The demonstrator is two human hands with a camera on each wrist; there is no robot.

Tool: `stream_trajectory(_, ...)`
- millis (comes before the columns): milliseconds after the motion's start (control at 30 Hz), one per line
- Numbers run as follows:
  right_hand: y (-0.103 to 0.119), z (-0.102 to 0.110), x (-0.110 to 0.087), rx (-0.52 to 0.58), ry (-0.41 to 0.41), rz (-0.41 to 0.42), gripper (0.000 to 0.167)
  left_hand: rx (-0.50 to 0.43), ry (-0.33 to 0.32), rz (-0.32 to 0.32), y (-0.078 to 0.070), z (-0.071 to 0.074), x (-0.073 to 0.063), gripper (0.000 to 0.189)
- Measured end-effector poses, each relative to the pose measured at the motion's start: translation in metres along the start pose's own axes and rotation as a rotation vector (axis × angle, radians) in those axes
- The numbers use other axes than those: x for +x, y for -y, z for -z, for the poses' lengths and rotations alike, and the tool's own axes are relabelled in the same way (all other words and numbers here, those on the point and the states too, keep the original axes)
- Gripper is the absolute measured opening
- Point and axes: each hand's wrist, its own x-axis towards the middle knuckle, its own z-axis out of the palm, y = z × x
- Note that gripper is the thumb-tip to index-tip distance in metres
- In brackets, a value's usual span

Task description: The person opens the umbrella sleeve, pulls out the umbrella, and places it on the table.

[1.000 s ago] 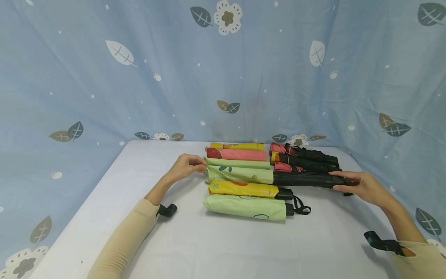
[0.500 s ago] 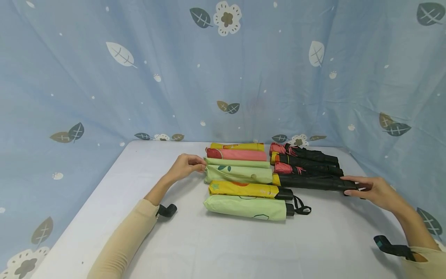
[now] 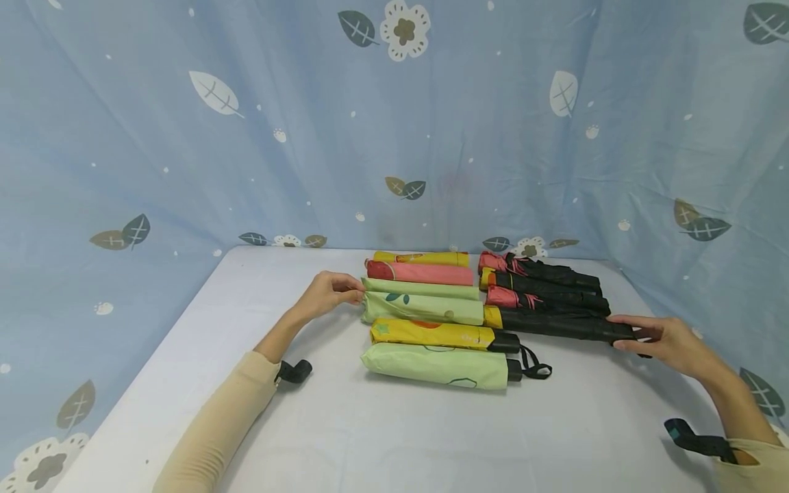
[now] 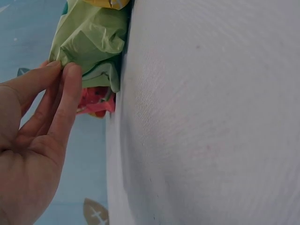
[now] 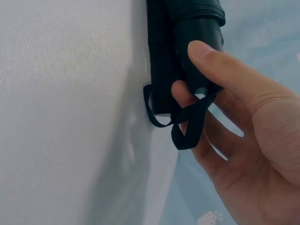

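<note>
My left hand [image 3: 329, 296] pinches the closed end of a light green umbrella sleeve [image 3: 425, 308] between thumb and fingertips; the left wrist view shows the crumpled green cloth [image 4: 91, 37] there. From the sleeve's mouth a folded black umbrella [image 3: 557, 323] with a yellow end stretches right. Whether its tip is still inside is hidden. My right hand [image 3: 668, 342] holds the umbrella's far end. In the right wrist view, thumb and fingers clasp the black handle [image 5: 199, 42], and a strap loop [image 5: 190, 126] hangs by the fingers.
Behind lie a yellow sleeve [image 3: 422, 258], a pink one [image 3: 425, 273] and another green one [image 3: 425, 288], with several bare black umbrellas [image 3: 548, 282] to their right. Nearer me are a yellow sleeved umbrella [image 3: 431, 333] and a green one [image 3: 437, 366] on the white table [image 3: 431, 438].
My right hand has moved right with the black umbrella, and its yellow end now shows at the green sleeve's mouth. My left hand has stayed in place on the sleeve.
</note>
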Motion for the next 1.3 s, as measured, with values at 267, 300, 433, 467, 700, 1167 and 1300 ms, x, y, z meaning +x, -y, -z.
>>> stream_trajectory(267,-0.002,0.002,-0.001,-0.024,-0.006,0.027,0.049,-0.038,0.044,0.007,-0.002,0.001,-0.002,0.016)
stream_trajectory(300,-0.002,0.002,-0.001,-0.03,-0.012,0.035,0.049,-0.044,0.046,0.009,-0.002,0.001,-0.003,0.017)
stream_trajectory(433,-0.002,-0.001,-0.002,-0.033,-0.031,0.049,0.049,-0.051,0.047,0.015,-0.004,0.002,-0.004,0.017)
stream_trajectory(467,-0.001,-0.002,-0.003,-0.035,-0.034,0.047,0.049,-0.044,0.043,0.013,-0.004,0.002,-0.004,0.017)
stream_trajectory(700,0.001,-0.004,-0.003,-0.093,0.004,-0.018,0.054,-0.035,0.028,-0.008,-0.002,0.003,-0.006,0.019)
stream_trajectory(1167,0.001,-0.011,-0.002,-0.188,0.042,-0.056,0.058,0.0,0.004,0.0,-0.006,0.007,-0.016,0.026)
stream_trajectory(1300,0.003,-0.011,-0.001,-0.22,0.053,-0.063,0.058,0.016,0.017,0.004,-0.011,0.008,-0.021,0.028)
